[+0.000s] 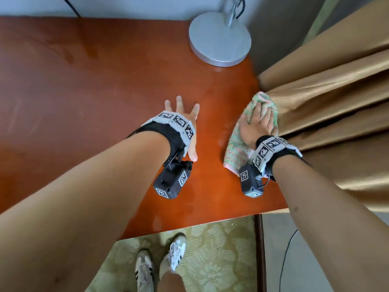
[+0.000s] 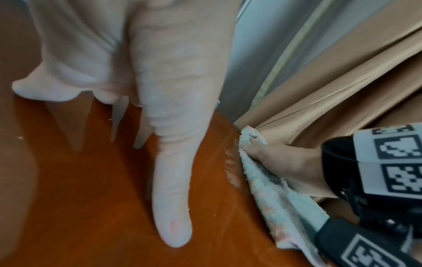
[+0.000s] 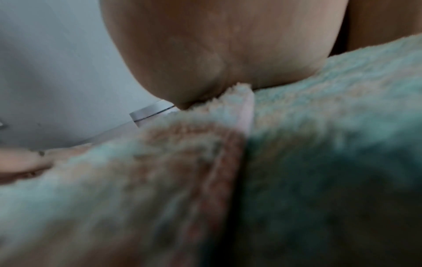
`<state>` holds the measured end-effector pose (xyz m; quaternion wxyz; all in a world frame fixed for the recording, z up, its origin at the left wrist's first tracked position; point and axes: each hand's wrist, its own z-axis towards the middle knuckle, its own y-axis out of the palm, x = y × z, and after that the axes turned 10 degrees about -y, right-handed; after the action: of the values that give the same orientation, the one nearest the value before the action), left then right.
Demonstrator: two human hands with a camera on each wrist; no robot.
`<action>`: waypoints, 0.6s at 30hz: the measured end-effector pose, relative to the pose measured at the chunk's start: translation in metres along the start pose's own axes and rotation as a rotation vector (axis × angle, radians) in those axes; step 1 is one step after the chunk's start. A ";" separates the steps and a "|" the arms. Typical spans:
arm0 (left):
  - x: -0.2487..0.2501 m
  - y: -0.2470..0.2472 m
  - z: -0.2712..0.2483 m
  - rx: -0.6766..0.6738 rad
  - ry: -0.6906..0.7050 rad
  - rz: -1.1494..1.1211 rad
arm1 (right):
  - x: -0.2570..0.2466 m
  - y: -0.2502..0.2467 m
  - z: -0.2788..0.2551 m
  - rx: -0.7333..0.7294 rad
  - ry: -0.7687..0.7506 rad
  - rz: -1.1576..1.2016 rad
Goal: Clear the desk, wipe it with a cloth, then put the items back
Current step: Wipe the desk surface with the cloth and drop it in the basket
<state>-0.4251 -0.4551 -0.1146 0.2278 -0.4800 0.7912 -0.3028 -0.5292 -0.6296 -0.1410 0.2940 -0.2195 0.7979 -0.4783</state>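
Note:
A fluffy green and pink cloth (image 1: 240, 144) (image 2: 271, 195) (image 3: 297, 162) lies on the red-brown desk (image 1: 105, 91) at its right edge. My right hand (image 1: 255, 125) (image 2: 280, 159) presses flat on the cloth with straight fingers, right beside the curtain. My left hand (image 1: 185, 114) (image 2: 169, 126) rests flat on the bare desk top a little to the left, fingers spread and thumb pointing back toward me. It holds nothing.
A round silver lamp base (image 1: 220, 39) stands at the back right corner, its edge visible (image 3: 150, 113) past the cloth. Tan curtains (image 1: 326, 102) (image 2: 331, 90) hang against the desk's right edge. The desk's front edge (image 1: 200, 223) borders patterned carpet (image 1: 210, 260) and my shoes.

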 end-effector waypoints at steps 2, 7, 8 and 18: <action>0.004 -0.003 -0.004 -0.024 -0.014 -0.007 | -0.004 -0.005 0.010 0.017 -0.015 -0.011; 0.001 0.002 -0.001 0.072 -0.003 -0.112 | -0.017 -0.002 0.009 0.035 -0.065 -0.073; 0.001 0.002 0.000 0.106 0.007 -0.144 | -0.020 0.001 0.002 0.016 -0.091 -0.096; 0.005 -0.005 -0.003 0.049 -0.008 -0.041 | -0.031 0.002 -0.012 -0.191 -0.320 -0.190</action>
<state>-0.4262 -0.4609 -0.1092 0.2365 -0.4917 0.7727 -0.3244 -0.5151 -0.6016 -0.1301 0.3486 -0.3936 0.7584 -0.3852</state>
